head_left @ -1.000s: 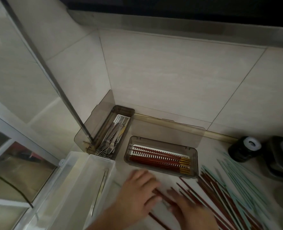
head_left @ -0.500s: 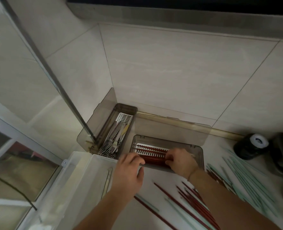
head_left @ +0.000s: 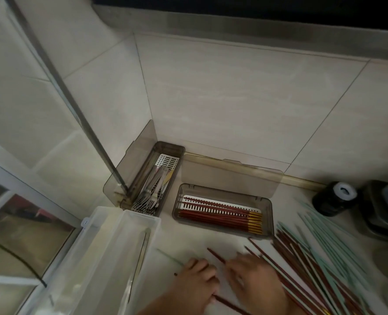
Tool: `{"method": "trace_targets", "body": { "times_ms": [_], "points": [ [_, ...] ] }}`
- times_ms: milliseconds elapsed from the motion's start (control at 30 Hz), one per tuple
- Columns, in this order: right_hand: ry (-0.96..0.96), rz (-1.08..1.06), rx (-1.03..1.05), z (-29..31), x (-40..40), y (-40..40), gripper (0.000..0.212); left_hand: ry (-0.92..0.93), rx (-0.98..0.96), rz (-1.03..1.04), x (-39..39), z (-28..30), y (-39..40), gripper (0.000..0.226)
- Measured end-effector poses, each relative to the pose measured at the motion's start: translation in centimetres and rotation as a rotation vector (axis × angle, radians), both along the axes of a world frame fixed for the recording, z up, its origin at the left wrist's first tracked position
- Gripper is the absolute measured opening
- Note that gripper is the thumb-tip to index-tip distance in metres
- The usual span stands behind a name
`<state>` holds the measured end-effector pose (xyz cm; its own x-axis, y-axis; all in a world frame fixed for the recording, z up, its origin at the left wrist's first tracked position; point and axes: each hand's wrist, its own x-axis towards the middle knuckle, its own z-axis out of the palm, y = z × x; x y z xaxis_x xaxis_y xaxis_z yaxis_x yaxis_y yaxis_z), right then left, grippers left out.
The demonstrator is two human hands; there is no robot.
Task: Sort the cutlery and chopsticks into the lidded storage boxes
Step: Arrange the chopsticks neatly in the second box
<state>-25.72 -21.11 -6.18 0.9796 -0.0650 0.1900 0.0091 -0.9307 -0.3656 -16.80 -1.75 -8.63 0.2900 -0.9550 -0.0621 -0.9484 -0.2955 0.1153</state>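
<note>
Head view, looking down at a pale tiled corner and a light desk (head_left: pixel 188 244). Two smoky translucent boxes stand with lids hinged back. The narrow fork box (head_left: pixel 151 179) in the corner holds shiny metal forks (head_left: pixel 151 196) over a white slotted tray. Beside it, the wider chopstick box (head_left: pixel 222 212) holds red chopsticks (head_left: pixel 220 218), slim and lacquered with gold ends, laid side by side along its near wall on a white slotted insert. A clear, frosted plastic box (head_left: pixel 111 253) sits at lower left.

On the desk at lower right lies a loose pile (head_left: pixel 313 267) of thin red and pale green sticks, crossed over one another. The left hand (head_left: pixel 195 283) rests fingers down on the desk with a red stick passing beneath it; its fingers look curled, but whether they pinch the stick cannot be told. The right hand (head_left: pixel 254 278) is blurred beside the pile, so its grip cannot be told either.

Likely risks: the sticks are smooth and round, so they could roll or slip from a loose pinch; dragging one from the tangle could scatter others or mix green with red. A black jar (head_left: pixel 334 197) and dark tray (head_left: pixel 384 208) stand at right
</note>
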Motion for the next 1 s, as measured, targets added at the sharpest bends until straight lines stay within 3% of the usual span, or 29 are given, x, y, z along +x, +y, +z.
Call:
{"method": "trace_targets", "body": {
  "times_ms": [67,133,200,233,267,300,367,433,500,667,733,800,900,1000],
  "points": [
    [0.095,-0.18,-0.018,-1.3,-0.9,3.4,0.008,-0.016,-0.102,0.036,-0.4,-0.3,0.1,0.023],
    [0.289,-0.352,0.18,-3.0,2.5,6.7,0.018,-0.047,-0.228,0.081,-0.3,-0.3,0.0,0.019],
    [0.401,-0.398,0.303,-3.8,4.2,12.6,0.008,-0.099,-0.346,0.134,0.0,0.3,-0.3,0.022],
    [0.388,-0.383,0.278,-3.7,3.8,12.3,0.007,-0.108,-0.409,0.148,0.1,0.8,-0.4,0.022],
    [0.424,-0.377,0.083,-2.1,2.4,9.8,0.01,-0.102,-0.481,0.162,0.2,1.2,-0.5,0.021],
    [0.241,-0.393,-0.071,-0.7,0.0,6.8,0.013,-0.076,-0.55,0.2,0.3,1.6,-0.7,0.025],
    [-0.234,-0.227,-0.15,1.4,-1.1,1.7,0.019,0.006,-0.661,0.361,0.7,2.7,-1.1,0.04],
    [-0.178,-0.232,-0.11,3.8,0.2,-2.5,0.021,0.1,-0.73,0.579,1.5,3.6,-1.7,0.051],
    [-0.123,-0.294,-0.058,4.9,4.2,-2.5,0.018,0.16,-0.688,0.722,2.6,3.9,-2.1,0.059],
    [0.201,-0.242,-0.014,3.3,11.3,-4.3,0.022,0.186,-0.504,0.756,3.7,2.0,-1.9,0.057],
    [0.36,-0.134,-0.013,2.0,12.9,-3.9,0.024,0.155,-0.499,0.703,3.5,1.4,-1.5,0.048],
    [0.473,-0.102,0.0,1.2,13.8,-3.7,0.025,0.089,-0.482,0.525,2.9,0.7,-1.3,0.039],
    [0.478,-0.103,0.037,0.8,13.9,-4.0,0.026,0.022,-0.372,0.243,2.1,-0.1,-1.7,0.028],
    [0.237,-0.115,0.047,1.2,12.1,-4.1,0.022,0.032,-0.233,0.224,1.9,-0.1,-3.3,0.024]
  ]
}}
